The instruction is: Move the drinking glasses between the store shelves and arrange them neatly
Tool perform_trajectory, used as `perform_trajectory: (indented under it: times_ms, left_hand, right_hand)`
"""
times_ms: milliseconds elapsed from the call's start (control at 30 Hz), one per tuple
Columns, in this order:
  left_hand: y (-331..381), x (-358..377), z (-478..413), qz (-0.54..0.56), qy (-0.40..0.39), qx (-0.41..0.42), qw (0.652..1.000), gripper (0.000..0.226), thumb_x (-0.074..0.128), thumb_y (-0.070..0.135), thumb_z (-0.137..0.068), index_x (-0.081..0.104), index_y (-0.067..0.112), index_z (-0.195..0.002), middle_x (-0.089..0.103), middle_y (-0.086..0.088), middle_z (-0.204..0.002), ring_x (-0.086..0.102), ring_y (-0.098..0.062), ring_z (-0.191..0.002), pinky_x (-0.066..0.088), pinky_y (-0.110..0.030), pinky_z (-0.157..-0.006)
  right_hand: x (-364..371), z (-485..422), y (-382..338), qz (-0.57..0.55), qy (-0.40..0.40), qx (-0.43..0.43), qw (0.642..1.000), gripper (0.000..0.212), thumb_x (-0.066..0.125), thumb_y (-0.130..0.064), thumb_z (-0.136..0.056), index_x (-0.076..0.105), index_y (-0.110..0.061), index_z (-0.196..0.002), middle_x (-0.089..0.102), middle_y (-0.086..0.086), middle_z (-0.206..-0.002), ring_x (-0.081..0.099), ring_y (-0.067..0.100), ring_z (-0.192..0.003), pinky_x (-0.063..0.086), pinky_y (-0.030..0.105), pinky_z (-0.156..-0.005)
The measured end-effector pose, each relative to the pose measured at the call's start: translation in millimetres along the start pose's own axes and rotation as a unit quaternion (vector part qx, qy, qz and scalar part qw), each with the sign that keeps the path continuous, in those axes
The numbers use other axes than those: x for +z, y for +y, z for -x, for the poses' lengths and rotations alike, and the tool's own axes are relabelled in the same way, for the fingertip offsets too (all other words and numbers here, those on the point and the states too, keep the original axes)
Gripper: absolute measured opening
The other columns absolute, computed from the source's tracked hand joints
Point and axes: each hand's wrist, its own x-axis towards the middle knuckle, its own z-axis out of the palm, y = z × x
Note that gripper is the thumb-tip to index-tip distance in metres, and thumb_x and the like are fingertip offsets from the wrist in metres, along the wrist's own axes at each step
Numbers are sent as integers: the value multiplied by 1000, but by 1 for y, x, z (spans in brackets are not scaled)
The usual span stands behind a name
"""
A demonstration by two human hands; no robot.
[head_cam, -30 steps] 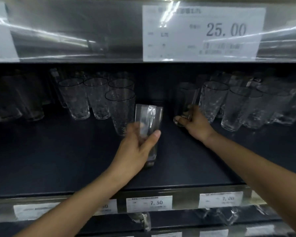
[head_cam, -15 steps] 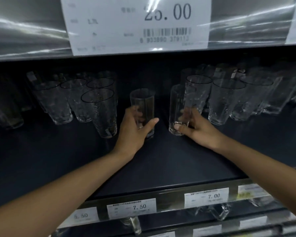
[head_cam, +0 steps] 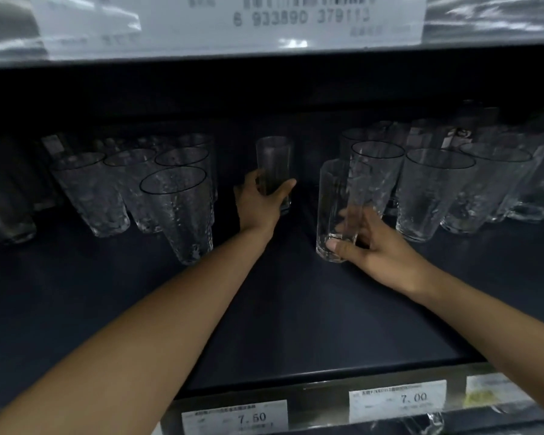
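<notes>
Overhead, the big tag (head_cam: 201,26) shows a barcode and 6 933890 379113; its other print is blurred. Below the front edge of the shelf (head_cam: 296,324), one price tag (head_cam: 234,417) reads 7.50 and the next tag (head_cam: 398,400) reads 7.00. A yellowish tag (head_cam: 481,394) to the right is unreadable.

The left grip (head_cam: 258,202) is curled round the back glass (head_cam: 274,158), which is upright deep in the gap between the left group (head_cam: 176,215) and the right group (head_cam: 434,196) of textured glasses. The right grip (head_cam: 371,246) pinches the front glass (head_cam: 335,199) low at its base, thumb in front. This glass is just beside the right group; whether they touch I cannot tell. A wide stretch of dark shelf board runs from the glasses forward to the front edge.
</notes>
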Motion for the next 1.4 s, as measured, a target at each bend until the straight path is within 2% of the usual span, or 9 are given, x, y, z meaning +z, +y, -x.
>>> perform_trajectory:
  times_ms: [67, 233, 333, 433, 567, 767, 1033, 1300, 1400]
  left_hand:
    - [-4, 5, -12, -24, 23, 0, 999, 75, 80, 57, -68, 55, 25, -131, 55, -8, -132, 57, -18, -116, 53, -37, -99]
    - [-9, 18, -36, -49, 37, -7, 998, 77, 79, 62, -65, 59, 20, -127, 58, -10, -131, 57, -25, -120, 54, -41, -97]
    - [-10, 20, -42, -37, 39, -7, 999, 60, 83, 43, -74, 57, 10, -117, 64, -5, -118, 62, -16, -100, 57, -22, -81]
    - [-7, 20, -42, -33, 41, -13, 999, 51, 82, 33, -79, 51, 6, -110, 63, -1, -103, 58, -10, -88, 42, -2, -60]
    - [-7, 21, -41, -51, 36, -10, 998, 49, 78, 36, -83, 55, 4, -113, 67, -5, -107, 62, -15, -93, 45, -19, -72]
    - [-7, 20, -40, -30, 17, -7, 999, 41, 74, 30, -87, 62, 6, -117, 69, -2, -104, 62, -11, -90, 51, -24, -79]
    - [-9, 20, -40, -67, -21, 21, 997, 46, 66, 37, -93, 61, 14, -132, 69, -5, -124, 63, -17, -114, 46, -20, -89]
    - [-10, 20, -40, -76, -7, -17, 997, 60, 70, 43, -88, 57, 7, -134, 67, -9, -127, 63, -21, -117, 51, -26, -92]
    - [-4, 11, -22, -106, -27, -16, 994, 45, 64, 38, -93, 61, 5, -124, 67, -11, -122, 64, -24, -112, 53, -30, -90]
  right_hand:
    - [1, 0, 0, -6, 0, -3, 1000, 43, 74, -39, -84, 48, -40, -118, 61, -17, -114, 57, 2, -116, 43, 38, -110]
    - [0, -2, 3, -16, 1, -10, 1000, 40, 75, -41, -82, 47, -47, -110, 63, -16, -114, 59, 3, -115, 45, 39, -108]
    - [1, -3, 5, -34, 0, -9, 999, 40, 77, -40, -81, 49, -48, -109, 64, -18, -113, 59, 1, -115, 44, 38, -109]
    - [1, -3, 6, -49, -1, -5, 999, 41, 78, -39, -80, 52, -48, -110, 65, -21, -111, 59, 0, -115, 45, 38, -108]
    - [0, 0, 2, -55, -6, 1, 998, 43, 77, -37, -81, 51, -45, -114, 66, -14, -114, 59, 1, -115, 46, 35, -107]
    - [0, 0, 1, -62, -6, 0, 998, 43, 78, -32, -81, 52, -45, -113, 69, -15, -109, 62, -2, -110, 46, 31, -105]
    - [0, -1, 4, -45, -4, -3, 999, 39, 76, -31, -84, 52, -45, -111, 69, -12, -108, 63, -1, -108, 47, 36, -106]
    - [-2, 1, 3, -40, 6, 3, 999, 43, 78, -33, -83, 50, -51, -111, 69, -20, -107, 62, -3, -109, 47, 36, -106]
    - [-3, 2, -1, -43, 16, 8, 999, 51, 81, -37, -78, 46, -48, -114, 68, -15, -113, 62, 2, -112, 48, 37, -106]
